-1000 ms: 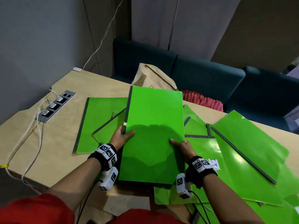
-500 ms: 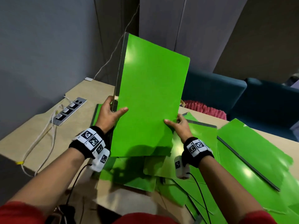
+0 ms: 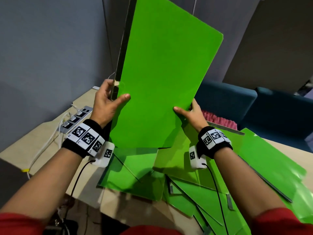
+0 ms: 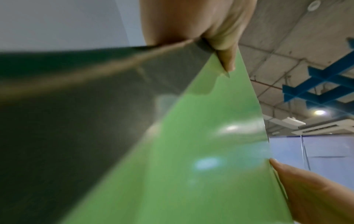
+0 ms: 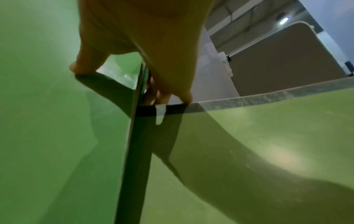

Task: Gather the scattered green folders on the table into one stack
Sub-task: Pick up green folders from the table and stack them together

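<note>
Left hand (image 3: 106,106) pinches stack's (image 3: 162,78) dark spine edge, right hand (image 3: 193,114) pinches opposite edge; stack upright, lifted above table (image 3: 33,146), air on both sides; loose folders (image 3: 264,163) overlap on table beneath and right of stack

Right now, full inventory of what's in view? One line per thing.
held folders: a bundle, count unclear, green with dark spine, upright above the table
loose folders: several, green, overlapping on the table's right and near side
table: one, light wood
power strip: one, grey, white cables plugged in, table's left
sofa: dark teal, beyond the table
red cloth: one, behind the table's far edge
left hand: grips the bundle's spine edge, thumb in front
right hand: grips the bundle's right edge, thumb in front
</note>
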